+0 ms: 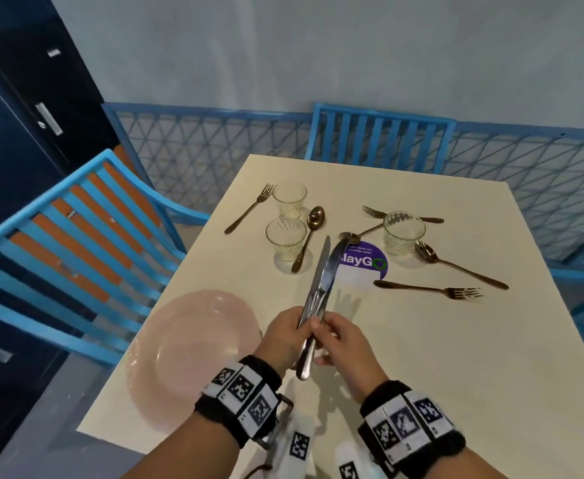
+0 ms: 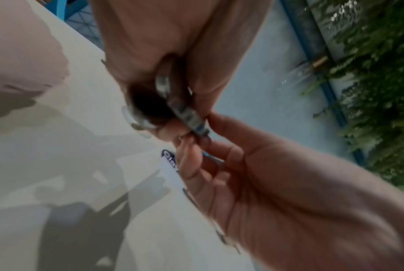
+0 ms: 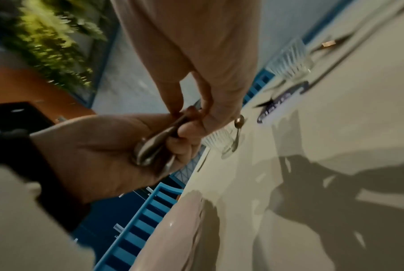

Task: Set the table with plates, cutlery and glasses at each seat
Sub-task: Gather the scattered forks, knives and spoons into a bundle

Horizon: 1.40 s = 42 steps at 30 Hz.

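My left hand [image 1: 292, 328] grips a bundle of silver knives [image 1: 321, 281] by their handles, blades pointing away over the cream table [image 1: 422, 357]. My right hand [image 1: 321, 328] pinches one knife of the bundle just above the left hand. In the right wrist view the rounded handle ends [image 3: 147, 148] stick out of the left palm. A pink plate [image 1: 186, 350] lies at the near left seat. Three glasses [image 1: 286, 236] [image 1: 289, 198] [image 1: 404, 232] stand further up the table among copper forks [image 1: 249, 209] [image 1: 428, 290] and spoons [image 1: 309, 236] [image 1: 456, 264].
A purple round sticker [image 1: 363, 261] sits mid-table under the knife tips. Blue slatted chairs stand at the left [image 1: 76, 243] and at the far end [image 1: 380, 136]. A blue lattice fence [image 1: 214, 146] runs behind the table. Dark cabinets [image 1: 17, 133] fill the left.
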Each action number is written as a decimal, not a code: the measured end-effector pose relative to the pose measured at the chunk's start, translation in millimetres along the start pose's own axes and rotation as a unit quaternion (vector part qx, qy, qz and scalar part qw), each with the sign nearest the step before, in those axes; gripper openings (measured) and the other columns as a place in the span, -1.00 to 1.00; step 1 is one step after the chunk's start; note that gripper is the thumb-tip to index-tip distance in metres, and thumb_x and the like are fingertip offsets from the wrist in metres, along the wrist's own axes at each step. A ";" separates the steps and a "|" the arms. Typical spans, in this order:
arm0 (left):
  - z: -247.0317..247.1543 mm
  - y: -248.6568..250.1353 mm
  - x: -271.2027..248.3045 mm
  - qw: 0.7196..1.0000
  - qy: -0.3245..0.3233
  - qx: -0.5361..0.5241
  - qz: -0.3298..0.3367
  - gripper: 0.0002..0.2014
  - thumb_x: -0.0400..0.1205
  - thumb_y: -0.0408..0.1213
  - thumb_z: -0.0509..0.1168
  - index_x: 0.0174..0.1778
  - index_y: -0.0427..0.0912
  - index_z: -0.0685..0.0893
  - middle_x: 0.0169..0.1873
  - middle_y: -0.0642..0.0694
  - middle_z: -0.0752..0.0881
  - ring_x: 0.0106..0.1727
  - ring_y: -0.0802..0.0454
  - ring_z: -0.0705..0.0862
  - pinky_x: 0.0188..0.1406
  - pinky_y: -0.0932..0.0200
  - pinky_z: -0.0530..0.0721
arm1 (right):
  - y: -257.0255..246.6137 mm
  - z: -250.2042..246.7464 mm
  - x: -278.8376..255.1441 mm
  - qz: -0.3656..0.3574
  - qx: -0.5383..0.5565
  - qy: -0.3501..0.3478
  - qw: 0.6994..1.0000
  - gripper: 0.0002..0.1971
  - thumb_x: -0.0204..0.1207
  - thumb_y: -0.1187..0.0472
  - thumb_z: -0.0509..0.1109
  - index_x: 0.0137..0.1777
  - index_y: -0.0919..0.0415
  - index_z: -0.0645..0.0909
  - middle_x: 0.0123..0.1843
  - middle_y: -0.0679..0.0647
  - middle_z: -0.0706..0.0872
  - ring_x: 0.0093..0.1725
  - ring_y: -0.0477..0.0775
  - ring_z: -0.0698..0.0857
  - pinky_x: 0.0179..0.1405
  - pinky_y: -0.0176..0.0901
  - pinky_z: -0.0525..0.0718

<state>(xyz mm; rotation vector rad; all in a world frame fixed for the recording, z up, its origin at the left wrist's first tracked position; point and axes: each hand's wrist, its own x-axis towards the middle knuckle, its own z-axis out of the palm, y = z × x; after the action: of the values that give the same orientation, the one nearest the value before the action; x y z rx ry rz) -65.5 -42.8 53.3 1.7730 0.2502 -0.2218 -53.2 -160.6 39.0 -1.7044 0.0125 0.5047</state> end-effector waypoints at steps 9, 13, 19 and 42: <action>-3.5 -62.5 -22.2 0.994 0.017 0.009 -0.108 -0.76 0.65 -0.15 0.17 0.03 -0.15 0.70 -0.07 -0.18 0.80 0.02 -0.14 0.76 0.19 -0.17 0.67 | 47.1 36.2 1.2 0.123 0.061 0.047 0.989 -0.88 0.55 0.37 0.32 -0.15 0.28 0.69 -0.27 0.22 0.71 -0.29 0.13 0.66 -0.27 -0.06 0.65; -5.2 -104.1 -20.0 0.987 0.009 0.028 -0.158 -0.68 0.48 0.10 0.15 -0.12 0.02 0.71 -0.13 -0.09 0.79 -0.06 -0.09 0.77 0.14 -0.21 0.68 | 65.6 44.1 -4.9 0.152 0.039 0.084 0.984 -0.84 0.54 0.37 0.32 -0.28 0.26 0.60 -0.44 0.16 0.64 -0.50 0.09 0.57 -0.48 -0.15 0.55; -9.6 -86.2 -42.0 0.982 -0.004 0.129 -0.141 -0.80 0.68 -0.18 0.16 0.05 -0.15 0.66 -0.04 -0.14 0.78 -0.15 -0.01 0.69 -0.25 0.31 0.65 | 80.0 51.2 -14.6 0.154 -0.019 0.091 0.984 -0.90 0.48 0.36 0.37 -0.16 0.42 0.66 -0.39 0.18 0.71 -0.49 0.07 0.59 -0.46 -0.20 0.57; -14.8 -86.0 -37.4 0.926 -0.039 0.364 -0.092 -0.79 0.64 -0.20 0.25 0.05 -0.28 0.60 -0.13 -0.13 0.60 -0.13 0.03 0.53 -0.08 0.15 0.53 | 78.4 54.3 -31.2 0.137 -0.103 0.131 0.976 -0.82 0.39 0.26 0.50 -0.41 0.16 0.63 -0.57 0.11 0.75 -0.51 0.00 0.70 -0.17 -0.01 0.78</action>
<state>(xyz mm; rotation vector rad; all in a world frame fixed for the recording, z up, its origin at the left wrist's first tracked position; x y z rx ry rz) -125.8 -12.3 -13.3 2.4706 0.3011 -0.5770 -121.2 -134.1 -29.8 -1.9762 0.4033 0.4939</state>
